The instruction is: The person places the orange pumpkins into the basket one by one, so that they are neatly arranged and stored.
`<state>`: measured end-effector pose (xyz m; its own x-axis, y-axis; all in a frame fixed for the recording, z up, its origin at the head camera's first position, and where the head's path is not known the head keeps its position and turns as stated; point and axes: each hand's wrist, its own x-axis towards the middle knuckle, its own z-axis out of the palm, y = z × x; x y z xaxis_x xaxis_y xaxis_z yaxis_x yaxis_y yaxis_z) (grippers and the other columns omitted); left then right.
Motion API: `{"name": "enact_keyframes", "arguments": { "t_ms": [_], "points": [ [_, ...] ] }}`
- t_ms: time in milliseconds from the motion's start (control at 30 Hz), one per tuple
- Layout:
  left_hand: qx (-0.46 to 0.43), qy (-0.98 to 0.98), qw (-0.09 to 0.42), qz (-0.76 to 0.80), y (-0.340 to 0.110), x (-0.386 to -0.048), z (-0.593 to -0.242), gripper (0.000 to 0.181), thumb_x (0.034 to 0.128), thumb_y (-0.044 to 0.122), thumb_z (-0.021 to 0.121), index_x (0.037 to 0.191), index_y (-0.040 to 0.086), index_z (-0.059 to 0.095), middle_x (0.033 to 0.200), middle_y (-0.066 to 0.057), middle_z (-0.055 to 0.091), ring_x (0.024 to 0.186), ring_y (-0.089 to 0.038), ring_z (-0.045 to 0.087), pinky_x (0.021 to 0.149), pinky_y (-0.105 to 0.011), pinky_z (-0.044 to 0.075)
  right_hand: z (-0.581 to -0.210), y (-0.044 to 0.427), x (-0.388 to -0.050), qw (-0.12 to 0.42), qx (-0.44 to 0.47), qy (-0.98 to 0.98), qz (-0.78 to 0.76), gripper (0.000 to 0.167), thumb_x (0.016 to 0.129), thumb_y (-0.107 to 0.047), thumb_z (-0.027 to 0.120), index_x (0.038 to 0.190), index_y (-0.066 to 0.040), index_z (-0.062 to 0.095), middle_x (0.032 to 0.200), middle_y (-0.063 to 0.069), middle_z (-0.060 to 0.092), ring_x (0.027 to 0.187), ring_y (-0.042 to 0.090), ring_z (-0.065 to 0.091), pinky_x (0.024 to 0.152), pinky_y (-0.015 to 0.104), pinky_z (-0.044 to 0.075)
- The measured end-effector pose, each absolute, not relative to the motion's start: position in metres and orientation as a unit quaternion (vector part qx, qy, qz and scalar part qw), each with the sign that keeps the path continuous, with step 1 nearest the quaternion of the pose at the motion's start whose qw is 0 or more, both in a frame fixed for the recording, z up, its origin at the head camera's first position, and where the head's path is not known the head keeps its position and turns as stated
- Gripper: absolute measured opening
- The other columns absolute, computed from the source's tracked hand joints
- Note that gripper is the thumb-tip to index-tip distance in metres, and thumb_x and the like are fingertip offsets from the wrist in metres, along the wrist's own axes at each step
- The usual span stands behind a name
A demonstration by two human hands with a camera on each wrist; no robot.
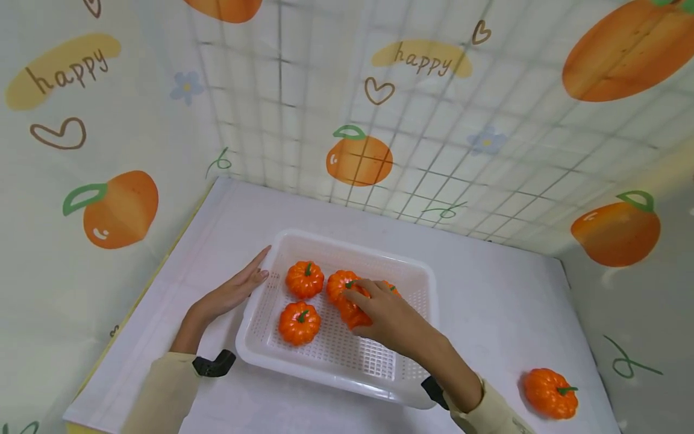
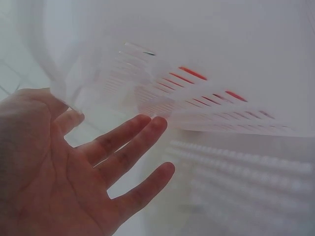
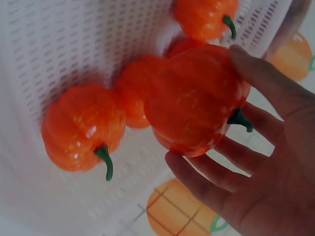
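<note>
My right hand (image 1: 398, 318) holds a small orange toy pumpkin (image 3: 197, 101) with a green stem, thumb on one side and fingers round the other. It is over the white perforated plastic basket (image 1: 336, 386). Two more pumpkins, one behind (image 1: 305, 279) and one in front (image 1: 300, 323), sit at the basket's left. Another pumpkin (image 1: 340, 283) lies just beyond the held one, and one (image 1: 391, 288) is mostly hidden behind my right hand. My left hand (image 1: 233, 293), fingers extended, touches the basket's left side; the left wrist view shows its fingertips (image 2: 158, 125) by the slotted wall.
A lone pumpkin (image 1: 550, 393) lies on the white tabletop (image 1: 488, 301), right of the basket. Upright sheets printed with oranges and grid lines (image 1: 303, 90) stand round the table's back and sides. Dark wrist bands (image 1: 214, 364) sit at both cuffs.
</note>
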<state>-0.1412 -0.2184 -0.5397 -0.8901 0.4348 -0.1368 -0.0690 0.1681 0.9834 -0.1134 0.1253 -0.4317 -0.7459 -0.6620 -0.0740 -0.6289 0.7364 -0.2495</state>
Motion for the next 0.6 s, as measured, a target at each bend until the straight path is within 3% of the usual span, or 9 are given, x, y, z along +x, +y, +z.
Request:
{"name": "enact_keyframes", "arguments": {
  "t_ms": [233, 500, 600],
  "points": [
    [0.119, 0.743, 0.198, 0.629, -0.218, -0.142, -0.539, 0.063, 0.1058, 0.044, 0.043, 0.158, 0.046, 0.008, 0.166, 0.007, 0.003, 0.151, -0.025, 0.007, 0.115, -0.063, 0.01, -0.441, 0.114, -0.115, 0.112, -0.391, 0.91, -0.081, 0.061, 0.083, -0.03, 0.083, 0.139, -0.022, 0.059, 0.141, 0.012, 0.051, 0.127, 0.031, 0.048, 0.094, 0.045, 0.051],
    [0.116, 0.743, 0.196, 0.629, -0.218, -0.142, -0.537, 0.063, 0.1061, 0.044, 0.043, 0.158, 0.045, 0.007, 0.166, 0.006, 0.004, 0.151, -0.025, 0.008, 0.115, -0.063, 0.009, -0.451, 0.105, -0.117, 0.115, -0.448, 0.885, -0.044, 0.056, 0.082, -0.026, 0.084, 0.132, -0.019, 0.061, 0.129, 0.005, 0.054, 0.114, 0.024, 0.051, 0.087, 0.036, 0.054],
    [0.117, 0.743, 0.196, 0.629, -0.218, -0.142, -0.537, 0.063, 0.1062, 0.043, 0.042, 0.158, 0.044, 0.007, 0.166, 0.006, 0.004, 0.15, -0.026, 0.009, 0.115, -0.063, 0.01, -0.453, 0.103, -0.118, 0.127, -0.457, 0.879, -0.04, 0.056, 0.081, -0.024, 0.085, 0.132, -0.018, 0.062, 0.131, 0.006, 0.055, 0.116, 0.026, 0.053, 0.091, 0.039, 0.053]
  ]
}}
